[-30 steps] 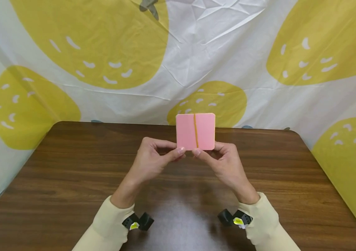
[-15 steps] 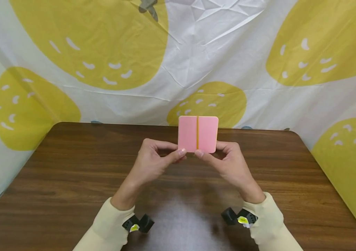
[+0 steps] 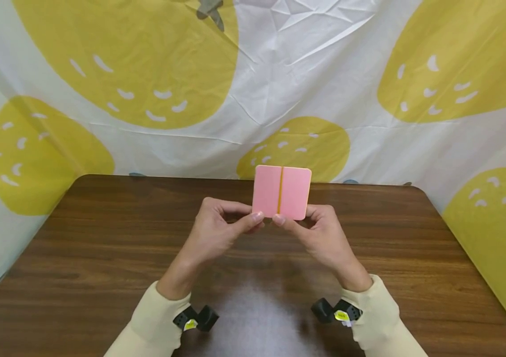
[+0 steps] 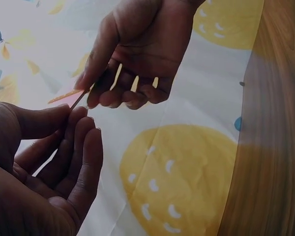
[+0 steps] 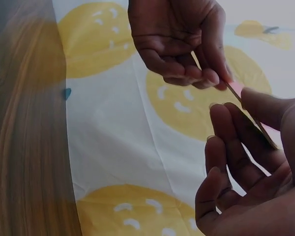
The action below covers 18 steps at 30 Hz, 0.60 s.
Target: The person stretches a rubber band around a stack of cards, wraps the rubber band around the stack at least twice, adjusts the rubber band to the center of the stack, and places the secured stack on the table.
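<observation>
A thin pink square card (image 3: 267, 193) with rounded corners stands nearly upright above the table, tilted a little. Down its middle runs a narrow mustard-yellow strip (image 3: 281, 191), which looks like a rubber band. My left hand (image 3: 217, 228) pinches the lower left corner between thumb and fingers. At the bottom edge, close to the strip, lies the thumb of my right hand (image 3: 324, 235), whose fingers are behind the card. Both wrist views show the card nearly edge-on, a thin slab (image 5: 250, 113) between the two hands. Its far face is hidden.
Under the hands is a dark brown wooden table (image 3: 101, 258) with rounded far corners. A white cloth with yellow fruit prints (image 3: 168, 74) hangs behind it and at both sides. Small black cameras (image 3: 208, 317) sit on both wrists.
The card has shifted slightly right and down and now leans a little clockwise. My right hand moved slightly right, then back left. The left hand has barely moved; both keep their pinch.
</observation>
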### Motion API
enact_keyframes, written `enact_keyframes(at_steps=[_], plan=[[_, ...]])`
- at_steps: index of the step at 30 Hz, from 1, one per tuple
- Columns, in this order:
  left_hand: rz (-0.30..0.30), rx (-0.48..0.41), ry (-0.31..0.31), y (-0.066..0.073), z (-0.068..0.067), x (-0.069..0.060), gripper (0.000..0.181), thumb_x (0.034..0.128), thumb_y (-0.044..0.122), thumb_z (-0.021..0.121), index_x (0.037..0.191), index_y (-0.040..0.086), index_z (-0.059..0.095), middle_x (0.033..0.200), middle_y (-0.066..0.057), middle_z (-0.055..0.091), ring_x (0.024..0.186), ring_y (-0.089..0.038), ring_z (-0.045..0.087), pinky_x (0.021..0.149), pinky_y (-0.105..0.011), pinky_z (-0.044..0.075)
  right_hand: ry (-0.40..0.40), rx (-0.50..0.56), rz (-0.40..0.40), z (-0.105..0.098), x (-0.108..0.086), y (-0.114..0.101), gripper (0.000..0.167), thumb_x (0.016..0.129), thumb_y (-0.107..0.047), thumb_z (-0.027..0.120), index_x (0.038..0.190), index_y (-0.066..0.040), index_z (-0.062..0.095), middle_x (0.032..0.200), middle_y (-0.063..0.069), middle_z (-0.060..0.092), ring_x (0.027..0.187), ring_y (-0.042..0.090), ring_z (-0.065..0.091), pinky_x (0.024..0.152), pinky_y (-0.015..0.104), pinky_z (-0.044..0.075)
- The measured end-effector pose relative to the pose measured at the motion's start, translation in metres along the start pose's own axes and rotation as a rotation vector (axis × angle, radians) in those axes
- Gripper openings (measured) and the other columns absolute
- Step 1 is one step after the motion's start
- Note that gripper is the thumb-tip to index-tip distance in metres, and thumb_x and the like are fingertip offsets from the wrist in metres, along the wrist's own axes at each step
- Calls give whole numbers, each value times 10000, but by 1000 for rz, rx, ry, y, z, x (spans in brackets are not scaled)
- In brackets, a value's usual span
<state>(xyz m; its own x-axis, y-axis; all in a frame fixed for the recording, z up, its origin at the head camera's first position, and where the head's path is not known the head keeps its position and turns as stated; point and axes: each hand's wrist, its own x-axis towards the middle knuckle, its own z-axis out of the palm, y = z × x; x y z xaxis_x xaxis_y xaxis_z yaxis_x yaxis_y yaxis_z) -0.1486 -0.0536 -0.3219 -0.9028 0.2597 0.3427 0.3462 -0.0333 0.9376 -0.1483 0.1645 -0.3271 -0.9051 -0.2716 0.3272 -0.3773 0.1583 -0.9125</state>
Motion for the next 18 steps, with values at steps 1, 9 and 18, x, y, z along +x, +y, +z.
enact_keyframes(at_steps=[1, 9, 18], plan=[[1, 1, -1, 0, -1, 0, 94, 876, -20, 765, 936, -92, 775, 802, -157, 749, 696, -168, 689, 691, -306, 592, -5, 1, 1, -1, 0, 0, 159, 898, -47, 767, 1044, 15, 766, 931, 65, 757, 806, 157, 667, 718, 264, 542], [-24, 2, -14, 1, -8, 1, 97, 882, -21, 757, 920, -110, 764, 782, -158, 743, 716, -208, 702, 699, -310, 594, 139, -294, -276, -23, 2, 0, 705, 660, -46, 958, 1297, -116, 664, 1043, 10, 682, 941, 173, 606, 797, 248, 474], [-66, -7, -89, 0, -11, 1, 99, 888, -43, 739, 910, -139, 746, 773, -165, 736, 705, -172, 690, 702, -302, 591, 87, -448, -495, -36, 6, -1, 1071, 537, -60, 1014, 1479, -68, 505, 1223, 89, 597, 1116, 225, 531, 861, 295, 435]])
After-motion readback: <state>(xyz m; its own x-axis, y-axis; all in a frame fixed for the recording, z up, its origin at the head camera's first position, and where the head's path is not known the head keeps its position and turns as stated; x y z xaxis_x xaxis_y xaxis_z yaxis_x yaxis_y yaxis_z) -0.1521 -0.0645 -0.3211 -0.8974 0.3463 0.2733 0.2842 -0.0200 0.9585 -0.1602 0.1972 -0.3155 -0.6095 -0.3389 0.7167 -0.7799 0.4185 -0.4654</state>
